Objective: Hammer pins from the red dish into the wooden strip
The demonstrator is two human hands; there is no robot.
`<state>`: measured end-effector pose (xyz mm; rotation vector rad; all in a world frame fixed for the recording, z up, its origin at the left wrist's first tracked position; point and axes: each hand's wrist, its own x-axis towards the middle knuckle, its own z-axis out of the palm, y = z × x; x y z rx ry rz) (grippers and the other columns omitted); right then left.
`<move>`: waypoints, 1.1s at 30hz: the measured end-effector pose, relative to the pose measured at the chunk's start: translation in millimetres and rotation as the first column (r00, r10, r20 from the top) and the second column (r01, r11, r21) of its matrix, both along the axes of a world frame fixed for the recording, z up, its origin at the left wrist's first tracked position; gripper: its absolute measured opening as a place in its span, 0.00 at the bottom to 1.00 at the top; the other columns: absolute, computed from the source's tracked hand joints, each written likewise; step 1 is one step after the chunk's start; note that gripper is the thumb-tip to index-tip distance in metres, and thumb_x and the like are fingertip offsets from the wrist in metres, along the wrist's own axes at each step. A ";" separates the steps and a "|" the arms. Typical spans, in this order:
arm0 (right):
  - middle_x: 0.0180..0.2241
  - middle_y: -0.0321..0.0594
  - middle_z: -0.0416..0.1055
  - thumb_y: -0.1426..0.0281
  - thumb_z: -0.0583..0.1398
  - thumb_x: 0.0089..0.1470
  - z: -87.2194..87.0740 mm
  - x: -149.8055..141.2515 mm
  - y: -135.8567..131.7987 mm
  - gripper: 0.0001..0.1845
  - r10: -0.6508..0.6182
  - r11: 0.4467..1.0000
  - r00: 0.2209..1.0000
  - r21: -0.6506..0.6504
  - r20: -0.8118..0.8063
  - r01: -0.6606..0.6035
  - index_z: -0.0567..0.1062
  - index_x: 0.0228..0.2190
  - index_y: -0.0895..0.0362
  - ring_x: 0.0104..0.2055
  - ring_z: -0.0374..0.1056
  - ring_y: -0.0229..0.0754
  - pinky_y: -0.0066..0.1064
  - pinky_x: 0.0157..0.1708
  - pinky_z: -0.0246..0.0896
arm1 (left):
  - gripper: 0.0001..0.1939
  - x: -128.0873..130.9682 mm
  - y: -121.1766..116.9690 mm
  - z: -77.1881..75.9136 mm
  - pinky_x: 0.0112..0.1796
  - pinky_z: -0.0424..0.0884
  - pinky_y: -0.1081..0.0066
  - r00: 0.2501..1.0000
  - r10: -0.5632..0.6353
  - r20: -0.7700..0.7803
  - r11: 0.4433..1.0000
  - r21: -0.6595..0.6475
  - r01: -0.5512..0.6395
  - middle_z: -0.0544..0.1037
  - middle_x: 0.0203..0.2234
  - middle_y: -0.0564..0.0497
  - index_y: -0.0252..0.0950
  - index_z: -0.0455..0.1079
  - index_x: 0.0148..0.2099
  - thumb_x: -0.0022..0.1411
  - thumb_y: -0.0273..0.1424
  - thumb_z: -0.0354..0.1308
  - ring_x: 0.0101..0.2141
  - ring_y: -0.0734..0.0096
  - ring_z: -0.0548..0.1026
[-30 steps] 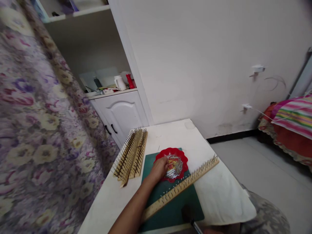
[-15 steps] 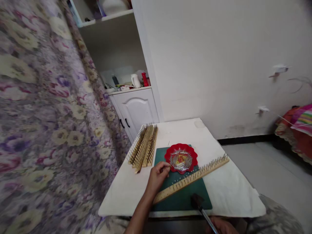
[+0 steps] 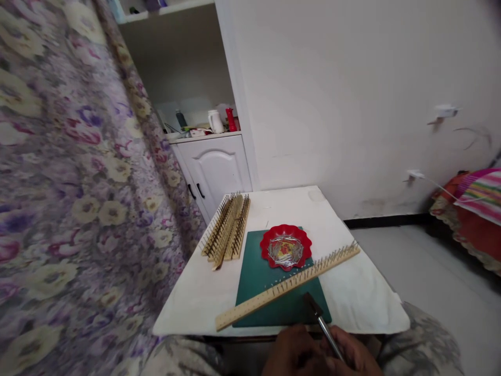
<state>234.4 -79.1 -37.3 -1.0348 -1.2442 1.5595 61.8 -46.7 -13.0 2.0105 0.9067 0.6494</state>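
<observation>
At the bottom edge, my right hand (image 3: 354,352) is closed round the metal handle of a hammer (image 3: 327,334), its dark head over the green mat (image 3: 274,316). My left hand (image 3: 293,351) is close beside it, fingers curled in; whatever they hold is hidden. Ahead lies a wooden strip (image 3: 250,305) set slantwise across the mat. Nails (image 3: 313,269) stand in rows along its right part, and small holes or marks dot the left part. Behind the strip sits a red scalloped dish (image 3: 267,241) with loose nails (image 3: 287,256) in it.
Several nail-studded wooden strips (image 3: 227,230) lie side by side on the left of the white-covered table (image 3: 188,305). A flowered curtain (image 3: 97,209) hangs at the left. Beyond are a white cupboard (image 3: 215,167) and a wall (image 3: 313,104); a bed (image 3: 469,219) stands far right.
My left hand has come back from the rim of the red dish to beside my right hand. The hammer stays in my right hand. The whole view has shifted slightly.
</observation>
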 end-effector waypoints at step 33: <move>0.18 0.30 0.66 0.52 0.62 0.45 -14.2 -3.3 -14.6 0.22 -0.042 0.990 0.998 -0.139 -0.055 0.034 0.71 0.35 0.56 0.17 0.59 0.34 0.26 0.19 0.50 | 0.11 -56.0 35.5 1.7 0.31 0.64 0.75 0.734 0.640 0.229 0.732 0.110 -0.672 0.69 0.25 0.52 0.35 0.69 0.30 0.59 0.36 0.53 0.29 0.70 0.68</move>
